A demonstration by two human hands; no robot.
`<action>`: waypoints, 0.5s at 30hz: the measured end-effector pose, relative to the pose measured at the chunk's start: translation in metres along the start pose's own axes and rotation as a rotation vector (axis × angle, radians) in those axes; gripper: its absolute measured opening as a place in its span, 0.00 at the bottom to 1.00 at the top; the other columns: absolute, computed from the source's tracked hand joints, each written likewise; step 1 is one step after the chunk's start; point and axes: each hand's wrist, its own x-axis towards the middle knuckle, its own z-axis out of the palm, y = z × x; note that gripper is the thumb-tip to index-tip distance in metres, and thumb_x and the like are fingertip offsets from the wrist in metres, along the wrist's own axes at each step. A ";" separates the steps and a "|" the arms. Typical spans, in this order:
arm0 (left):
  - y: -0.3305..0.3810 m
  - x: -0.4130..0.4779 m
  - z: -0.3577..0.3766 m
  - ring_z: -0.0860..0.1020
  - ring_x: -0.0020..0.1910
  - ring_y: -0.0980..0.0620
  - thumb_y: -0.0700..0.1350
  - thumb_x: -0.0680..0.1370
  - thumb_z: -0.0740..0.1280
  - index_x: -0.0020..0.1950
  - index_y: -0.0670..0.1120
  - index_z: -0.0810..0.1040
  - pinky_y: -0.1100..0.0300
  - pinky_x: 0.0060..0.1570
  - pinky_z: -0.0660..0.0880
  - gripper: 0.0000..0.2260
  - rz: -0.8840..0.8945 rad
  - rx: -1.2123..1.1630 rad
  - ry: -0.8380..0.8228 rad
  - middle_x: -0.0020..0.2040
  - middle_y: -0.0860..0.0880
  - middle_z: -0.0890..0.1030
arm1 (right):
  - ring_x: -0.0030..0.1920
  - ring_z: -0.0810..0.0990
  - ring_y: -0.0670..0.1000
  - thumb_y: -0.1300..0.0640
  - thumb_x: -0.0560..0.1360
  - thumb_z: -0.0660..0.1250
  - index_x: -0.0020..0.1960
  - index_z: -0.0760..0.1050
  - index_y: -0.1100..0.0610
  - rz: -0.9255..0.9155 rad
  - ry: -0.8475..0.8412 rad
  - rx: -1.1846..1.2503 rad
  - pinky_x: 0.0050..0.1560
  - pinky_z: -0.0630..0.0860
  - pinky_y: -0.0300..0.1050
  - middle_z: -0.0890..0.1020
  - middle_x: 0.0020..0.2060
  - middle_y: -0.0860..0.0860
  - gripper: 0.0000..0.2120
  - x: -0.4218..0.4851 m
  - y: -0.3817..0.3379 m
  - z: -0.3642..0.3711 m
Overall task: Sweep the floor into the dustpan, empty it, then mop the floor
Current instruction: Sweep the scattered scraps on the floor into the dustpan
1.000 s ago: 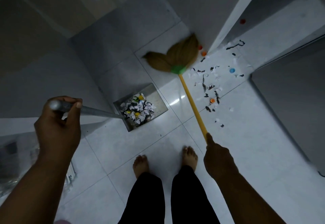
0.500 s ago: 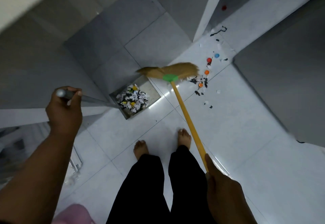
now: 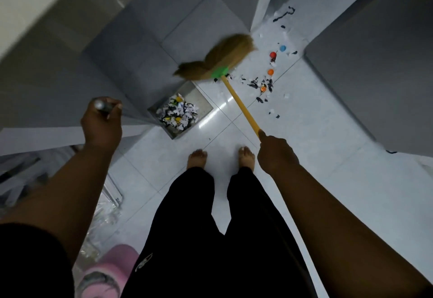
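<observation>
My right hand (image 3: 275, 154) grips the yellow handle of a broom (image 3: 240, 105). Its brown bristle head (image 3: 218, 61), blurred, hangs over the floor beyond the dustpan, by a grey wall corner. My left hand (image 3: 102, 122) holds the metal handle of the grey dustpan (image 3: 201, 101), which rests on the white tiled floor (image 3: 328, 157) against the wall. A heap of paper scraps fills the pan's rear part. Loose litter (image 3: 260, 84) of black and white scraps and coloured caps lies right of the broom head.
My bare feet (image 3: 196, 159) stand just behind the dustpan. Grey walls rise left and ahead, and a dark panel (image 3: 375, 63) stands right. More scraps trail into a narrow passage (image 3: 284, 14) at top right. A pink object (image 3: 110, 272) and clear plastic lie at lower left.
The broom head has swung back away from me, toward the wall corner. My right hand has moved forward along with it. The dustpan and my left hand stay put.
</observation>
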 end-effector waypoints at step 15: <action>0.020 -0.001 -0.039 0.78 0.56 0.45 0.47 0.78 0.68 0.53 0.44 0.79 0.59 0.55 0.73 0.08 -0.174 0.161 -0.202 0.54 0.42 0.81 | 0.35 0.73 0.54 0.54 0.81 0.55 0.73 0.66 0.46 0.288 -0.049 0.409 0.26 0.70 0.42 0.77 0.41 0.52 0.20 -0.181 -0.013 -0.022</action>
